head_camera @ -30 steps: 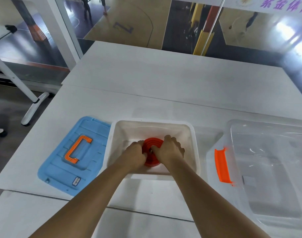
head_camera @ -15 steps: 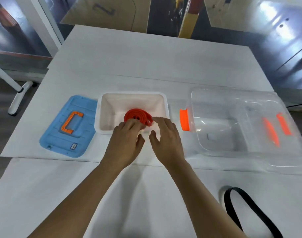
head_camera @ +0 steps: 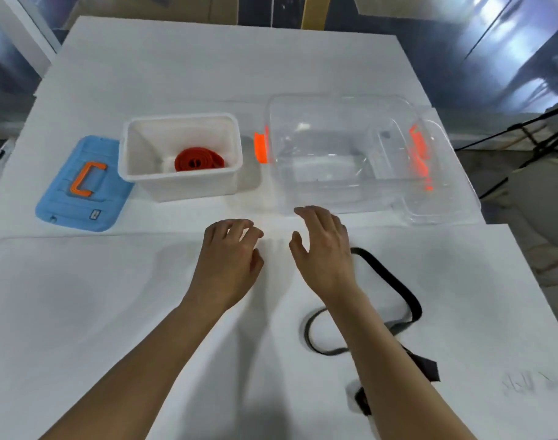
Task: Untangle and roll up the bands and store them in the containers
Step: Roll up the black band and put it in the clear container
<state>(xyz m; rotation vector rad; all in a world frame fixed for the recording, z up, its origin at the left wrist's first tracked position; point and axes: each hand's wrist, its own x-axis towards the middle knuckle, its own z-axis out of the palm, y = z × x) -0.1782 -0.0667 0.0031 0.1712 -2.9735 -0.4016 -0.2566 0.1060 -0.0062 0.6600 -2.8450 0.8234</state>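
Note:
A rolled red band (head_camera: 197,159) lies on the bottom of the white container (head_camera: 179,181). To its right stands a clear container (head_camera: 350,192) with orange latches, nothing inside it. A black band (head_camera: 395,287) lies loose and looped on the near table, partly under my right forearm. My left hand (head_camera: 230,258) hovers over the table in front of the white container, fingers loosely curled, holding nothing. My right hand (head_camera: 323,249) is beside it, fingers spread, just left of the black band's top loop and holding nothing.
A blue lid (head_camera: 80,188) with an orange handle lies left of the white container. A seam (head_camera: 80,238) runs between the far and near white tables. The table's right edge drops off near dark stands (head_camera: 544,134).
Both hands let go of the red roll and pulled back out of the white container toward me. The view has tilted down, bringing the black band into sight.

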